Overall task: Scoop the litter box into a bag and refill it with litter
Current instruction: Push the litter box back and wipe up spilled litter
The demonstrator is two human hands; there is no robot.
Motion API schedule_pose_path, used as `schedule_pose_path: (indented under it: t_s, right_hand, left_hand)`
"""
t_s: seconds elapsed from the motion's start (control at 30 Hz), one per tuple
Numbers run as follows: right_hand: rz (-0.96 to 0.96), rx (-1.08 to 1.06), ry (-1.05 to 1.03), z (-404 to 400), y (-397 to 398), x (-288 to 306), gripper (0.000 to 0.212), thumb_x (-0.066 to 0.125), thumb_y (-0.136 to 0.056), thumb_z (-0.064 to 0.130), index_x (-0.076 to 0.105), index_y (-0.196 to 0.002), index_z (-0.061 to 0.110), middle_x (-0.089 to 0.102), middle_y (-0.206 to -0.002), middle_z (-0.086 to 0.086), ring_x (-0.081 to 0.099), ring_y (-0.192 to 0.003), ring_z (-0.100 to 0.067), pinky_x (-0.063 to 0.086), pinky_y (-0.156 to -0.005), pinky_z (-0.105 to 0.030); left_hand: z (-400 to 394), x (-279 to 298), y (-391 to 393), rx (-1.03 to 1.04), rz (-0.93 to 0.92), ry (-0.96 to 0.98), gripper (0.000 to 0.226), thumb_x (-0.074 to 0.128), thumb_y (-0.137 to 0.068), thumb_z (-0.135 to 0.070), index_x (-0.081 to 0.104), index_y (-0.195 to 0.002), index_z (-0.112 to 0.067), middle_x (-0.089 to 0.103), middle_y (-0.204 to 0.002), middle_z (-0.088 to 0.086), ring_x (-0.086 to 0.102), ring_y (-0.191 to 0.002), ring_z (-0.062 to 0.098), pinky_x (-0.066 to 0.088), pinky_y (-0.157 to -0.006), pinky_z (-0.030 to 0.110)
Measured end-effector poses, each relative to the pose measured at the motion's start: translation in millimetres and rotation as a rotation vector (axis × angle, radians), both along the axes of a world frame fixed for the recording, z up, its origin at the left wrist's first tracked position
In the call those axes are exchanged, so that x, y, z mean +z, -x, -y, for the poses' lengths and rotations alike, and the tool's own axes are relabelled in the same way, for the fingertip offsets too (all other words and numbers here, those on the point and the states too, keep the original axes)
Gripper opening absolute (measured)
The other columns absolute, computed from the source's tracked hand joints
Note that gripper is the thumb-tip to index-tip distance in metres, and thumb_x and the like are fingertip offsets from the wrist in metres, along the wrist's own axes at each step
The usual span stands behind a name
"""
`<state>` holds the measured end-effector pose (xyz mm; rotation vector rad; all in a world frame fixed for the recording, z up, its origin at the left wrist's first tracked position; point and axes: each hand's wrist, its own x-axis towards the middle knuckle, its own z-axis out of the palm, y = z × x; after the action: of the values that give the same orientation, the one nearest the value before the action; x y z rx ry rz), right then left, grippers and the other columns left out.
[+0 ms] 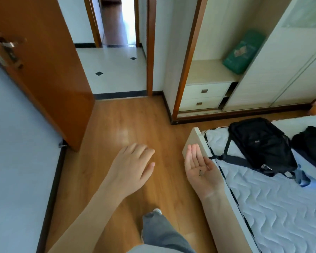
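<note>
No litter box or scoop is in view. A green bag [243, 52], blurred, leans on a shelf inside the open wardrobe at the upper right; I cannot tell what it contains. My left hand [133, 165] hangs palm down over the wooden floor with fingers loosely curled and nothing in it. My right hand [199, 165] is held palm up beside the bed's corner, fingers together and extended, with a few small dark specks lying on the palm.
An open brown door [44, 70] stands at the left; a doorway leads to a white tiled hall [115, 70]. A bed [274, 207] with a black backpack [261, 147] fills the right. The wardrobe has two drawers [204, 96]. My grey-trousered leg [159, 229] steps forward.
</note>
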<state>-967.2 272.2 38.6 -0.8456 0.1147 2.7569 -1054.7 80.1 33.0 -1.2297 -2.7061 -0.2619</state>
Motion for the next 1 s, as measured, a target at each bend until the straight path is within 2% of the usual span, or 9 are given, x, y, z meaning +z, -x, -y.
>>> schedule_pose_path:
  t_s: [0.27,0.4,0.5,0.6,0.73,0.87,1.0]
  right_hand:
    - [-0.019,-0.027,-0.036,-91,173,28,0.039,0.035,-0.102,0.018,0.062,-0.114,-0.007,0.066,-0.115,-0.023,0.061,-0.109,-0.036,0.05,-0.089,-0.043]
    - [-0.005,-0.072,-0.024,-121,248,21,0.037,0.037,-0.101,0.017,0.062,-0.113,-0.007,0.067,-0.113,-0.022,0.063,-0.108,-0.036,0.052,-0.083,-0.043]
    - [0.017,-0.161,-0.005,-143,305,10,0.034,0.038,-0.1,0.016,0.061,-0.115,-0.004,0.068,-0.111,-0.021,0.065,-0.105,-0.036,0.055,-0.078,-0.044]
    - [0.029,-0.253,-0.015,-164,362,2,0.035,0.037,-0.1,0.016,0.061,-0.118,-0.001,0.069,-0.111,-0.019,0.067,-0.101,-0.035,0.056,-0.076,-0.042]
    - [0.021,-0.4,-0.004,-195,427,6,0.036,0.035,-0.101,0.016,0.06,-0.12,-0.001,0.069,-0.112,-0.019,0.068,-0.101,-0.034,0.055,-0.08,-0.041]
    - [0.013,-0.537,0.002,-227,465,14,0.036,0.037,-0.099,0.014,0.061,-0.116,-0.007,0.068,-0.112,-0.022,0.064,-0.105,-0.035,0.052,-0.085,-0.041]
    - [0.052,-0.684,0.013,-273,476,11,0.038,0.036,-0.1,0.014,0.065,-0.107,-0.011,0.067,-0.112,-0.023,0.062,-0.108,-0.035,0.047,-0.098,-0.039]
  left_hand:
    - [-91,32,180,-0.023,-0.043,-0.031,0.044,0.034,-0.09,-0.044,0.067,-0.109,-0.023,0.068,-0.108,-0.003,0.065,-0.099,0.018,0.051,-0.085,0.032]
    - [-128,22,261,-0.08,-0.019,-0.021,0.046,0.033,-0.091,-0.044,0.066,-0.112,-0.022,0.067,-0.109,-0.002,0.063,-0.102,0.019,0.05,-0.088,0.034]
    - [-156,10,326,-0.149,-0.018,0.003,0.046,0.033,-0.092,-0.044,0.066,-0.113,-0.021,0.067,-0.109,-0.002,0.063,-0.101,0.019,0.051,-0.082,0.031]
    - [-189,1,397,-0.23,-0.04,0.043,0.04,0.042,-0.089,-0.044,0.067,-0.111,-0.023,0.068,-0.108,-0.003,0.064,-0.1,0.019,0.052,-0.079,0.03]
    - [-241,8,486,-0.393,-0.043,0.063,0.039,0.048,-0.085,-0.044,0.07,-0.109,-0.022,0.07,-0.105,-0.002,0.066,-0.097,0.019,0.054,-0.079,0.031]
    - [-307,17,551,-0.593,-0.035,0.032,0.046,0.035,-0.09,-0.044,0.068,-0.112,-0.021,0.069,-0.108,-0.001,0.065,-0.099,0.019,0.053,-0.081,0.031]
    - [-383,12,582,-0.721,0.045,0.026,0.049,0.032,-0.093,-0.044,0.064,-0.119,-0.018,0.067,-0.114,-0.001,0.062,-0.106,0.02,0.051,-0.087,0.033]
